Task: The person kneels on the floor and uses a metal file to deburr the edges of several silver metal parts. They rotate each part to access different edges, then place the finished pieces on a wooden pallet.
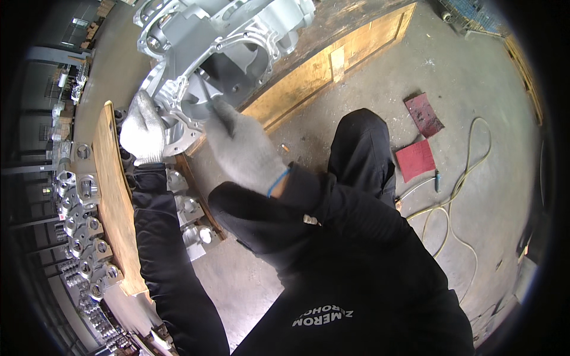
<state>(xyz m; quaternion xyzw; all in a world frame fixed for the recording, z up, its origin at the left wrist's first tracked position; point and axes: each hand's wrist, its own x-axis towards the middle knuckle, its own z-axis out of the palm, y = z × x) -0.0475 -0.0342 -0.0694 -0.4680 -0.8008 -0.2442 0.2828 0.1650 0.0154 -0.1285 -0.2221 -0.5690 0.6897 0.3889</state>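
A large silver metal casting (178, 41) with round openings and a flanged rim is in front of me at the top of the view. My left hand (143, 130), in a white-grey work glove, grips the casting's near left edge. My right hand (246, 148), gloved the same way with a blue cuff edge, is closed around a thin dark rod-like tool (203, 84). Blurred, the tool points into the casting's opening; its exact kind is unclear. Whether its tip touches the metal I cannot tell.
A wooden crate (297, 89) stands beyond my right hand. Red abrasive-looking sheets (415, 160), a blue-handled tool (438, 182) and a looped hose (454, 196) lie on the floor at right. At left, a wooden board (116, 202) separates rows of similar metal castings (86, 237).
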